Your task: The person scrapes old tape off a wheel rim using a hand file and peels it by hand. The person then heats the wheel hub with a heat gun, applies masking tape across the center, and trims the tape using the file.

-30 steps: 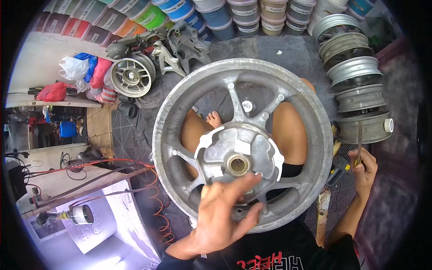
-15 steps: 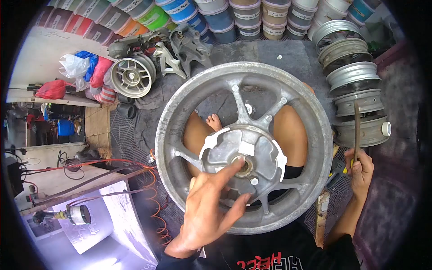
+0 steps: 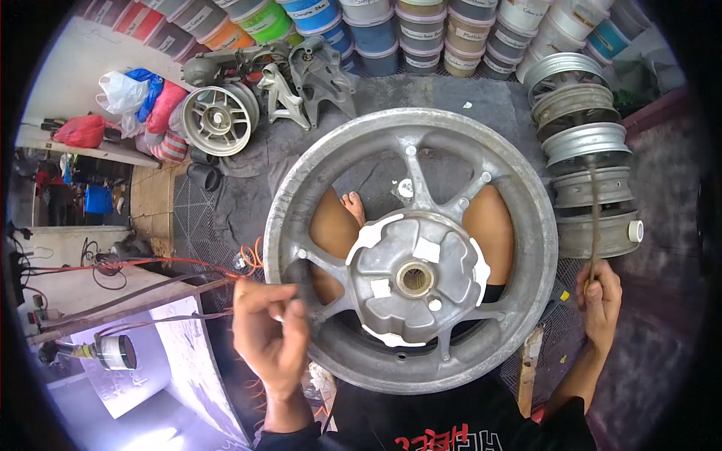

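Forefinger and thumb of the left hand (image 3: 269, 331) curve toward each other at the left edge of the alloy wheel (image 3: 402, 319), the other fingers loosely folded; a small pale speck shows between them, but blur hides whether it is pinched. Right of the wheel, the right hand (image 3: 602, 302) grasps a slim tool (image 3: 594, 203), its shaft pointing away from the person. The wheel itself lies over the person's legs, white patches (image 3: 426, 249) stuck on its hub. Beyond the wheel stand stacked lidded tubs (image 3: 423, 34), labelled, in blue, green, orange and grey; their contents cannot be made out. Left of the wheel's near edge, the left forearm rises steeply; to its right, the other forearm slants outward.
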The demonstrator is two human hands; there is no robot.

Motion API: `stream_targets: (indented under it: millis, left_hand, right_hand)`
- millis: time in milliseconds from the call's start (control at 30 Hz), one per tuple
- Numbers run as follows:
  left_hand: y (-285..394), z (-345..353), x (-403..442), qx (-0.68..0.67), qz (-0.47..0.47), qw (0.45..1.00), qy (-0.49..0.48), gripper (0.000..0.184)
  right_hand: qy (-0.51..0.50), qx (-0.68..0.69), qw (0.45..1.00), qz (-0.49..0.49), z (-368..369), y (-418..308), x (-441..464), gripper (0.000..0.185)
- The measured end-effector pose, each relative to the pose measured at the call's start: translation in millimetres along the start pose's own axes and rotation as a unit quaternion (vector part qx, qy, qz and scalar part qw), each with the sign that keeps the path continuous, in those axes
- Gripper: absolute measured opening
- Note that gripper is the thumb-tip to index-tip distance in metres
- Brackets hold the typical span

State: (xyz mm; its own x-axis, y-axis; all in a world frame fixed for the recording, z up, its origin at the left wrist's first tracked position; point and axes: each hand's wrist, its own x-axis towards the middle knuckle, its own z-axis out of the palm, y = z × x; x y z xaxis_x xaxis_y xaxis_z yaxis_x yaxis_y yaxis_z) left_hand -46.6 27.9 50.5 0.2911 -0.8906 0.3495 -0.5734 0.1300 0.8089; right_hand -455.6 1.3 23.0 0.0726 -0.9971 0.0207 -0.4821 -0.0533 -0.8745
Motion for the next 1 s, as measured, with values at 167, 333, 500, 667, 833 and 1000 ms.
stream_targets:
  millis: [167, 333, 500, 667, 833, 1000]
  left_hand:
    - [-40.1, -23.3, -13.1, -0.149, -0.076, 0.984, 0.063, 0.023]
    - [-71.4, -8.1, -40.2, -0.372, -0.183, 0.879, 0.233, 0.027]
    - [-80.3, 22.0, -49.1, -0.374, -0.297, 0.831, 0.286, 0.019]
    - [-75.5, 28.7, -19.9, -0.459, -0.352, 0.767, 0.277, 0.021]
    - [-79.0, 15.9, 64.3, -0.398, -0.33, 0.848, 0.117, 0.028]
    - [-77.8, 36.4, 156.7, -0.401, -0.278, 0.866, -0.11, 0.032]
  right_hand:
    - [0.007, 0.051, 0.998, -0.028, -0.6, 3.8, 48.3, 0.046]
    - [-0.04, 0.069, 0.996, -0.036, 31.1, -29.2, 118.3, 0.046]
    - [-0.129, 0.053, 0.99, 0.038, 46.0, -42.6, 151.7, 0.049]
    - [-0.122, -0.036, 0.992, 0.021, 36.7, -56.6, 147.0, 0.045]
    - [-0.063, 0.009, 0.996, 0.064, 14.1, -58.2, 82.2, 0.043]
    - [-0.006, 0.096, 0.988, 0.125, 22.6, -70.4, -16.4, 0.047]
